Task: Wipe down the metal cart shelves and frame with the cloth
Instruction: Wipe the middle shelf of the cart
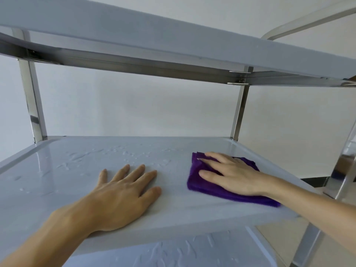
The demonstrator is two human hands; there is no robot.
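A pale grey-white wall (pixel 134 105) fills the background behind a tiered cart of shiny metal posts and light grey trays. The top grey shelf (pixel 154 35) runs across from 10 o'clock to 3 o'clock, seen from below, with a polished steel rail under it. The middle light grey tray shelf (pixel 57 170) spans the centre of the view, its raised rim meeting a square steel post (pixel 31 101) at 9 o'clock and another steel post (pixel 238 110) at 2 o'clock. Water droplets and streaks (pixel 107 157) lie on its left and far parts. A lower grey shelf (pixel 183 251), also wet, shows at 6 o'clock beneath the middle one.

The folded purple microfibre cloth (pixel 208 187) lies flat on the middle shelf at about 4 o'clock, near its right front edge. The right hand (pixel 231 176) presses down on the cloth with fingers straight and slightly spread, pointing toward 9 o'clock, not curled round it. The left hand (pixel 125 195) rests palm down on the bare shelf at 6 o'clock, fingers extended and apart, holding nothing, just beside the cloth without touching it.
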